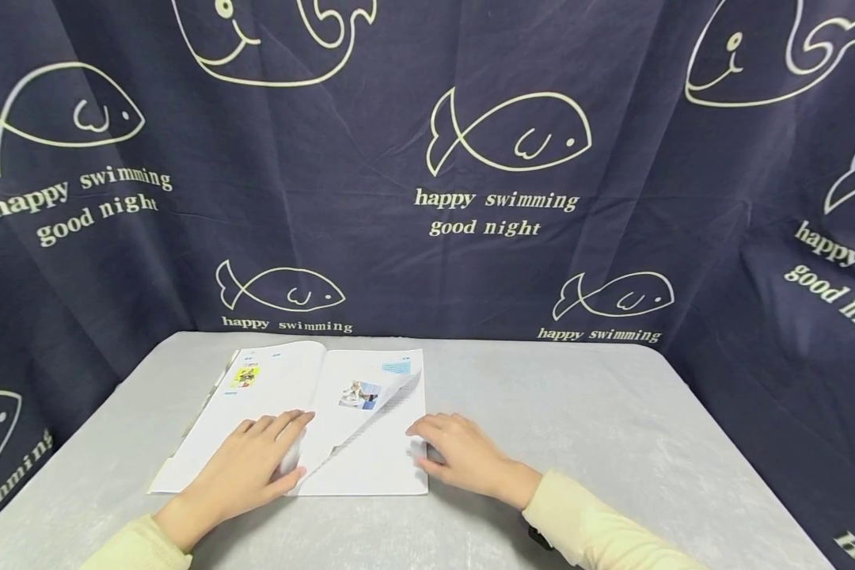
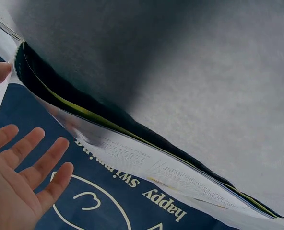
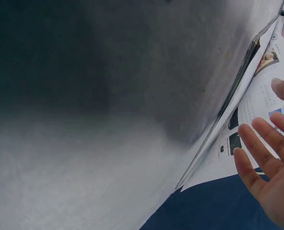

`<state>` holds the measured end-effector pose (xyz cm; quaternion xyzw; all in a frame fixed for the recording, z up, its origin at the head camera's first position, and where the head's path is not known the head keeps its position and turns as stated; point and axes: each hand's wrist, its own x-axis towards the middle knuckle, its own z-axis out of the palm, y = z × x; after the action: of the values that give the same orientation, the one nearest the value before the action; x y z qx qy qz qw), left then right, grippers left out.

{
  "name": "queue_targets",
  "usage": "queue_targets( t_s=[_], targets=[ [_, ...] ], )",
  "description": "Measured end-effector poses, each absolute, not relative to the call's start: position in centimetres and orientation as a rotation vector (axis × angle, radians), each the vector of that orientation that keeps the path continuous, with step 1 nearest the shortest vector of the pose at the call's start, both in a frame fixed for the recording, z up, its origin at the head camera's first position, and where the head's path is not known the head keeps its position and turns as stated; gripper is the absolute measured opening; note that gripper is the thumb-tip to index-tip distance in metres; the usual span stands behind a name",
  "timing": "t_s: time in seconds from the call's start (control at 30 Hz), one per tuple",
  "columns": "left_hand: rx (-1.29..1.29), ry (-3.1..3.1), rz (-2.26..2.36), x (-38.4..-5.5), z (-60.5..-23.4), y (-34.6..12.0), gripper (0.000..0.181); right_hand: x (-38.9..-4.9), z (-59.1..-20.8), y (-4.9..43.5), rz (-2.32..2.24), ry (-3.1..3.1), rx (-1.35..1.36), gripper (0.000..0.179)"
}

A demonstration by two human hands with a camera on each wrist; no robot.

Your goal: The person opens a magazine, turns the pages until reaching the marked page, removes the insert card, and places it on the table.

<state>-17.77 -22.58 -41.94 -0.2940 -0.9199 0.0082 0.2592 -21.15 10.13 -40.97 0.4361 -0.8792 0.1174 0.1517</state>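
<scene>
An open book [image 1: 271, 388] with white pages and small colour pictures lies on the table. My left hand [image 1: 249, 459] rests on the left page, its fingertips near the spine. On the right side, one loose page [image 1: 359, 393] is lifted; its lower right corner curls up diagonally and bares part of the white page beneath [image 1: 385, 467]. My right hand [image 1: 463, 455] is at the book's right edge, fingers loosely bent, with the curled page apart from them. In the right wrist view the fingers [image 3: 269, 151] look spread, holding nothing.
The grey table [image 1: 577, 412] extends to the right of the book and in front of it. Behind and at both sides hangs a dark blue curtain [image 1: 370, 222] with white fish drawings and lettering. A dark band [image 1: 539, 539] shows under the right sleeve.
</scene>
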Motion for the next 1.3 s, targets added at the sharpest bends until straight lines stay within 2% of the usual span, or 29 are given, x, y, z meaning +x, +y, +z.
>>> queue_targets(
  t_s=[0.33, 0.47, 0.9, 1.3],
  targets=[
    [-0.777, -2.468, -0.001, -18.04, -41.82, -22.53, 0.088, -20.86, -41.16, 10.17, 0.250, -2.600, 1.308, 0.034],
    [-0.779, -2.451, 0.013, -18.17, -41.88, -22.68, 0.089, -20.65, -41.13, 10.20, 0.232, -2.635, 1.319, 0.035],
    [-0.886, -2.375, -0.034, -18.28, -41.85, -22.58, 0.069, -20.41, -41.31, 10.07, 0.190, -2.683, 1.343, 0.037],
    [-0.916, -2.402, 0.003, -18.22, -42.40, -22.62, 0.058, -20.24, -41.12, 9.99, 0.194, -2.711, 1.356, 0.036]
  ],
)
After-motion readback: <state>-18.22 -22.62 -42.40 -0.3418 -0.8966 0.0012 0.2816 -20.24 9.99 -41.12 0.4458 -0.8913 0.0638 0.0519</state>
